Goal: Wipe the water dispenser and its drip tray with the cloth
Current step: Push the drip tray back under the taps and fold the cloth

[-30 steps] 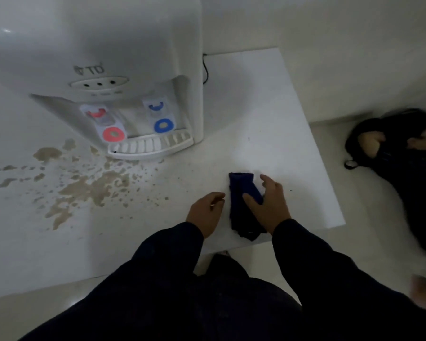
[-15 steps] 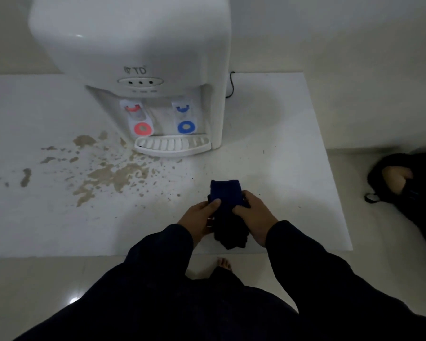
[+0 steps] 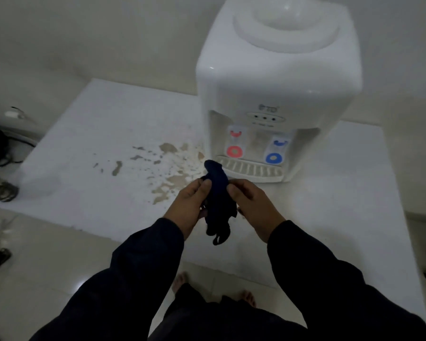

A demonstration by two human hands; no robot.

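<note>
Fingers: left fingers (image 3: 205, 187) and right fingers (image 3: 234, 190) pinch the cloth (image 3: 217, 193) from both sides; both grasps closed on the fabric.
Left hand (image 3: 187, 205): at 9 o'clock of the cloth, thumb on its upper fold.
Right hand (image 3: 253, 207): at 3 o'clock of the cloth, thumb pressed on the fabric.
Cloth: dark blue, soft, bunched; held above the table, upper end rounded, lower end hanging in loose folds toward 6 o'clock.
Sleeves (image 3: 145, 262): dark, long, covering both wrists.
Tray (image 3: 253, 171): white plastic, slotted grille, curved front edge; at 1 o'clock of the cloth, just beside its upper end.
Dispenser (image 3: 276, 80): white glossy plastic, rounded corners, round recessed top; at 12 to 1 o'clock of the hands.
Writing: grey logo above three small dots, reads roughly "TD"; not fully legible.
Taps: red ring (image 3: 234, 151) left, blue ring (image 3: 273, 158) right, above the tray.
Table (image 3: 330, 205): white, flat, matt.
Stains (image 3: 170, 178): brown splashes, irregular, at 10 o'clock of the hands, reaching the dispenser base.
</note>
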